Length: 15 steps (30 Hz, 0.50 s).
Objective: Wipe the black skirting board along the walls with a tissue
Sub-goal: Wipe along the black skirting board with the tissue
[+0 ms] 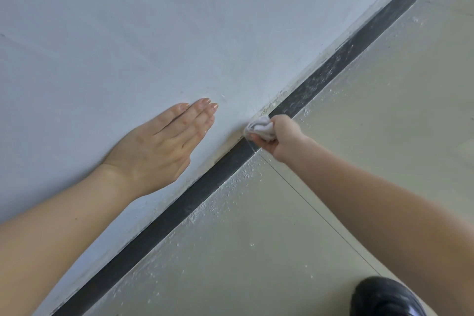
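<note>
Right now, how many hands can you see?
2. The left hand rests flat on the wall; the right hand grips a tissue against the skirting board.

My left hand (pixel 159 143) lies flat on the pale wall (pixel 128 33), fingers straight and together. My right hand (pixel 279 137) grips a crumpled white tissue (pixel 260 129) and presses it against the black skirting board (pixel 195 197), which runs diagonally from lower left to upper right. Beyond the tissue the board is streaked with pale dust; the near stretch looks darker. White specks lie on the beige floor (pixel 359 110) beside it. A black shoe (pixel 384 297) shows at lower right.
</note>
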Motion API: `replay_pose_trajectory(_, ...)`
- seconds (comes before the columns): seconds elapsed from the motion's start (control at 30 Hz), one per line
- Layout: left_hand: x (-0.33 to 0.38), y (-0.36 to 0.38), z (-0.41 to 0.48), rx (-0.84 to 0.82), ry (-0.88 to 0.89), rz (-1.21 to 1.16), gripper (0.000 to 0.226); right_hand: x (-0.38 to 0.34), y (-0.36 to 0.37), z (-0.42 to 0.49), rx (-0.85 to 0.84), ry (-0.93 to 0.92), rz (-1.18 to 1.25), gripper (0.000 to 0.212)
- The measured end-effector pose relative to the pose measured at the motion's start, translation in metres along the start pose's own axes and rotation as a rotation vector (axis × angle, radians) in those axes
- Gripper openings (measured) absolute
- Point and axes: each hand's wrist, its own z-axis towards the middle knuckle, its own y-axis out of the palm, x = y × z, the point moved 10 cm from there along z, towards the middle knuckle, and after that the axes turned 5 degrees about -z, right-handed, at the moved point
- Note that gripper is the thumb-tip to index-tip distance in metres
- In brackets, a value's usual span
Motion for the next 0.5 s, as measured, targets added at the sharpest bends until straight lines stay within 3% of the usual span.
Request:
replay_pose_trajectory(0.07,0.000,-0.003,0.005,-0.005,-0.033,-0.072,0.063,-0.028,-0.026,0.006,0.068,-0.094,0.049,0.012)
replay_pose_trajectory(0.17,-0.001,-0.010,0.022,0.002,-0.063,-0.136,0.063,-0.059,-0.079,0.017,0.202,-0.231,0.453,0.020)
replay_pose_trajectory(0.23,-0.003,-0.013,0.038,0.007,-0.077,-0.141,0.063,-0.062,-0.106,0.018,0.266,-0.245,0.558,0.016)
replay_pose_trajectory(0.4,0.002,-0.017,0.096,0.038,-0.054,-0.128,0.063,0.003,-0.080,0.036,0.114,0.017,0.212,0.024)
replay_pose_trajectory(0.5,0.005,-0.016,0.128,0.054,-0.031,-0.094,0.063,0.026,-0.053,0.051,0.016,0.116,0.162,0.028)
